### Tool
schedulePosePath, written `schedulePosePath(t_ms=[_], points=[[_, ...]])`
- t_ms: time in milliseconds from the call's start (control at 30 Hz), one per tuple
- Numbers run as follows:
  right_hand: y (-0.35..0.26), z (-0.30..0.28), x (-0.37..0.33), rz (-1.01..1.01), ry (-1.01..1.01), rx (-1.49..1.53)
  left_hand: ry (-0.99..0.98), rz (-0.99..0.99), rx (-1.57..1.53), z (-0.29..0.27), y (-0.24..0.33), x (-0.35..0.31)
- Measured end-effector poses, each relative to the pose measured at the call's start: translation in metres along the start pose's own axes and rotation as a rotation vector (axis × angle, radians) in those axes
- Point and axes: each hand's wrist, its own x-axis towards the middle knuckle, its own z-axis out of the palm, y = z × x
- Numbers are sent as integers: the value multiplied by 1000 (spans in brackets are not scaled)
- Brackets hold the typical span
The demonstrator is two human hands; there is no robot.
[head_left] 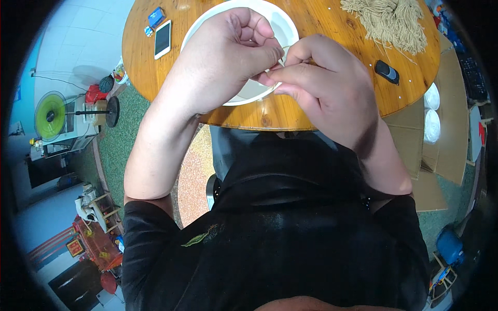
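Both hands meet over the near right part of a round white basin [249, 99] on the table. My left hand [228, 49] is closed, its thumb and forefinger pinching a thin pale strand [281, 62]. From the other side my right hand [332, 78] pinches at the same strand, thumb and forefinger pressed together and almost touching the left fingertips. The fingers hide most of the strand, and its exact kind is too small to make out. At the far right of the table lies a loose pile of beige strings [394, 20].
The round wooden table [249, 122] carries a white phone [163, 39] and a small blue box [156, 17] at left, and a black key fob-like object [387, 71] at right. A green fan [51, 115] stands on the left; flattened cardboard [450, 109] lies at right.
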Motion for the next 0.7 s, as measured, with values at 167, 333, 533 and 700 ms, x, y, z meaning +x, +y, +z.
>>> schedulePosePath(t_ms=[167, 333, 533, 700], points=[[5, -4, 0, 13, 6, 121, -14, 35, 17, 2, -5, 0], [7, -3, 0, 31, -19, 127, 4, 80, 28, 4, -3, 2], [5, 16, -13, 90, 241, 238, 68, 38, -89, 8, 1, 0], [14, 23, -25, 82, 276, 372, 95, 106, 156, 14, -3, -1]])
